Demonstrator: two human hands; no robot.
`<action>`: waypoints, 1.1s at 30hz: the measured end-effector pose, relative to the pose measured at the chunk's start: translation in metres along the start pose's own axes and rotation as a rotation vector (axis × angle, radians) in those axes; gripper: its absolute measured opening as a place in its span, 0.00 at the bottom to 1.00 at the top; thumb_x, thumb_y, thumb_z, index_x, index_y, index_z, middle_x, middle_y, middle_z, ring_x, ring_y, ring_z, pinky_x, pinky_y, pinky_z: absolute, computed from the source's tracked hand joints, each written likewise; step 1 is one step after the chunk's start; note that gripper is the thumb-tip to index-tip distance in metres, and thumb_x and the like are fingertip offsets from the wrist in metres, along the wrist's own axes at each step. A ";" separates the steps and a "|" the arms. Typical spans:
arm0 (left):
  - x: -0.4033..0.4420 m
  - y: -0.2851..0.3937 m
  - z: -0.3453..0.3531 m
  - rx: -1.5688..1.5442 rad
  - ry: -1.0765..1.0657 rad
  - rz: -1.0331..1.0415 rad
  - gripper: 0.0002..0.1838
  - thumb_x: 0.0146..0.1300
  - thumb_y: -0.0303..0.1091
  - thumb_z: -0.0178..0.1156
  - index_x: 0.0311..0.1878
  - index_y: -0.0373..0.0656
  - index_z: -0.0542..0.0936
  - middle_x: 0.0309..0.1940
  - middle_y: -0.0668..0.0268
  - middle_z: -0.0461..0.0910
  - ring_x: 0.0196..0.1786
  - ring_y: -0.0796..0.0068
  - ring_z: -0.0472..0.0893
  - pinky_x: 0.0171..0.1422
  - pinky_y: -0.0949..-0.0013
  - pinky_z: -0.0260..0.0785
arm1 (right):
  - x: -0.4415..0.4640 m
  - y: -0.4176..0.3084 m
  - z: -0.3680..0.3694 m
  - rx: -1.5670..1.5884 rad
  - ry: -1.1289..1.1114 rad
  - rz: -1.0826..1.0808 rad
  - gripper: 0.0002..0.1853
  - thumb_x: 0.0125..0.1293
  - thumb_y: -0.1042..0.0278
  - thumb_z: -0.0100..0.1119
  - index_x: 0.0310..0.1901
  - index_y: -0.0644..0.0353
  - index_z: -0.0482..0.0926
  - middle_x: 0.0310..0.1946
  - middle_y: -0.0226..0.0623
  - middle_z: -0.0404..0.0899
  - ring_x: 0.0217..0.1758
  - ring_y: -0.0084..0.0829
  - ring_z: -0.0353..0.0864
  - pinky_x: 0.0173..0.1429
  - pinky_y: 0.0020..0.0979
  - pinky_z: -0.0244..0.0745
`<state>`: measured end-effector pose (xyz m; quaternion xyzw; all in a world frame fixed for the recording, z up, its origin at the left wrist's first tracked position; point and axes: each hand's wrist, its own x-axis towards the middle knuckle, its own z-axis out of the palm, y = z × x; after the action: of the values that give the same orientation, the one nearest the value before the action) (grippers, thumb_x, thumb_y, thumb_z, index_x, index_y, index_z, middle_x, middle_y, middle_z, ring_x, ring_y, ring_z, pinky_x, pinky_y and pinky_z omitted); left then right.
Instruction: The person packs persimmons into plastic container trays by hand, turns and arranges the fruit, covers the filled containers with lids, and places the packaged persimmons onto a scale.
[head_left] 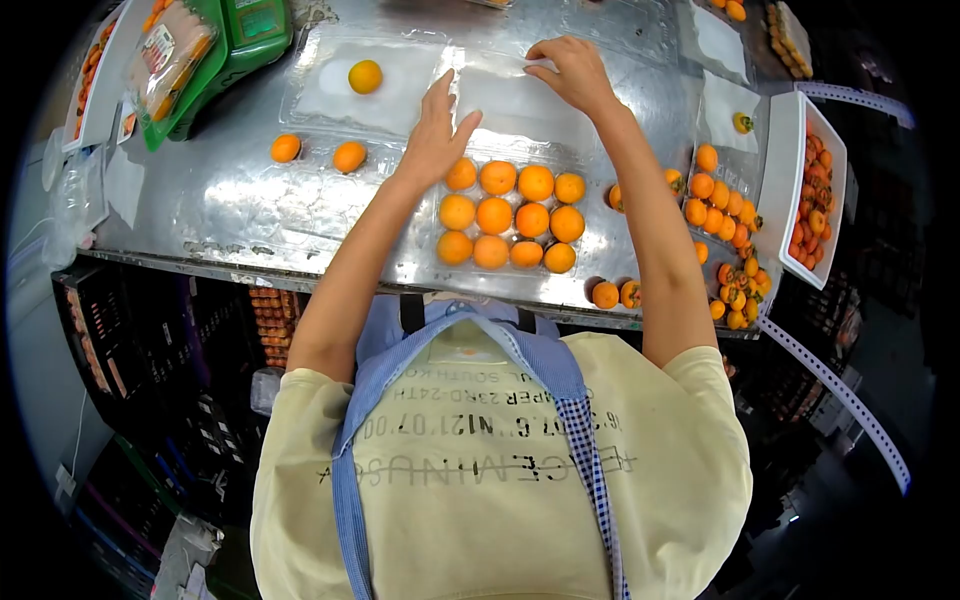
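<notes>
Between the empty, spread left hand [434,137] and curled right hand [578,76], grip unclear, the clear tray [503,93] looks light, flimsy, best held by its rim.

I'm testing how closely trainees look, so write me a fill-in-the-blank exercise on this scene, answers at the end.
1. The block of orange fruit in front of the person numbers ____ in all.
2. The hand nearer the lone fruit on the clear plastic tray is the person's ____ hand.
3. The person's shirt is pale ____.
4. The bin of small fruit on the right is ____.

Missing words: twelve; left; yellow; white.
</notes>
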<state>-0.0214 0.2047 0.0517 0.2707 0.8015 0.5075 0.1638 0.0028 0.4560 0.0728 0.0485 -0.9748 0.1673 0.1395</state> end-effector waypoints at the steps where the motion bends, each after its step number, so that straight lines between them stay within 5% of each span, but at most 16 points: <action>1: -0.001 0.001 0.001 0.050 0.042 0.045 0.33 0.65 0.43 0.55 0.67 0.34 0.60 0.65 0.45 0.63 0.69 0.45 0.60 0.71 0.59 0.55 | 0.002 0.001 0.005 -0.016 -0.023 -0.004 0.09 0.55 0.62 0.65 0.36 0.53 0.81 0.35 0.32 0.83 0.47 0.35 0.77 0.56 0.38 0.64; 4: -0.005 0.009 -0.001 0.468 0.019 0.320 0.30 0.63 0.40 0.58 0.64 0.33 0.65 0.63 0.46 0.64 0.67 0.45 0.61 0.70 0.56 0.57 | 0.003 0.003 0.012 -0.046 -0.036 -0.042 0.11 0.53 0.63 0.66 0.39 0.52 0.81 0.37 0.31 0.81 0.49 0.35 0.76 0.57 0.39 0.63; 8: -0.007 -0.013 0.012 0.565 -0.078 0.333 0.26 0.62 0.42 0.58 0.58 0.32 0.71 0.62 0.49 0.67 0.66 0.50 0.63 0.68 0.55 0.59 | 0.018 -0.027 0.000 -0.123 0.225 -0.073 0.17 0.51 0.63 0.68 0.44 0.52 0.79 0.42 0.33 0.79 0.51 0.37 0.74 0.56 0.38 0.64; 17: -0.005 -0.006 0.010 0.521 -0.072 0.301 0.21 0.60 0.39 0.58 0.53 0.36 0.75 0.52 0.52 0.75 0.61 0.52 0.68 0.61 0.56 0.61 | 0.095 -0.140 0.078 0.246 -0.117 -0.075 0.26 0.54 0.58 0.67 0.55 0.50 0.74 0.54 0.37 0.73 0.54 0.40 0.74 0.55 0.42 0.72; 18: -0.003 -0.005 0.008 0.498 -0.155 0.289 0.21 0.57 0.33 0.58 0.53 0.36 0.72 0.49 0.49 0.75 0.52 0.47 0.73 0.54 0.52 0.65 | 0.101 -0.149 0.086 0.211 -0.156 -0.056 0.26 0.54 0.58 0.67 0.55 0.50 0.74 0.54 0.37 0.73 0.55 0.41 0.73 0.56 0.42 0.72; 21: -0.004 0.001 0.004 0.333 -0.147 0.178 0.22 0.57 0.34 0.58 0.54 0.36 0.70 0.46 0.49 0.76 0.49 0.49 0.75 0.52 0.52 0.66 | 0.112 -0.163 0.106 0.143 -0.267 -0.013 0.27 0.54 0.58 0.67 0.57 0.48 0.73 0.54 0.38 0.72 0.56 0.42 0.73 0.58 0.42 0.72; 24: -0.007 -0.012 0.009 0.374 -0.036 0.323 0.25 0.57 0.35 0.58 0.57 0.35 0.68 0.45 0.50 0.76 0.49 0.49 0.75 0.52 0.53 0.66 | 0.113 -0.158 0.117 0.164 -0.315 -0.013 0.26 0.54 0.58 0.67 0.56 0.47 0.74 0.54 0.38 0.72 0.57 0.43 0.72 0.58 0.42 0.72; 27: -0.008 -0.015 0.012 0.421 -0.041 0.263 0.16 0.57 0.35 0.56 0.47 0.39 0.75 0.47 0.53 0.77 0.54 0.51 0.74 0.57 0.53 0.64 | 0.107 -0.155 0.122 0.209 -0.288 -0.055 0.26 0.53 0.57 0.67 0.55 0.49 0.74 0.53 0.40 0.72 0.57 0.43 0.71 0.58 0.42 0.72; 30: -0.007 -0.004 0.001 0.391 -0.186 0.244 0.34 0.59 0.42 0.58 0.65 0.35 0.63 0.59 0.49 0.68 0.61 0.46 0.67 0.64 0.53 0.59 | 0.101 -0.149 0.124 0.277 -0.207 -0.061 0.27 0.51 0.60 0.68 0.54 0.53 0.74 0.51 0.42 0.73 0.56 0.44 0.71 0.60 0.39 0.69; 33: -0.009 -0.019 0.009 0.517 -0.207 0.253 0.36 0.60 0.46 0.57 0.67 0.37 0.62 0.69 0.53 0.60 0.70 0.52 0.59 0.74 0.56 0.49 | 0.095 -0.165 0.099 0.616 0.017 0.083 0.27 0.49 0.61 0.70 0.52 0.56 0.75 0.48 0.42 0.73 0.54 0.43 0.72 0.59 0.36 0.69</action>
<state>-0.0141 0.1991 0.0301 0.4512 0.8430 0.2730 0.1058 -0.0898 0.2623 0.0618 0.0471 -0.8781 0.4609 0.1192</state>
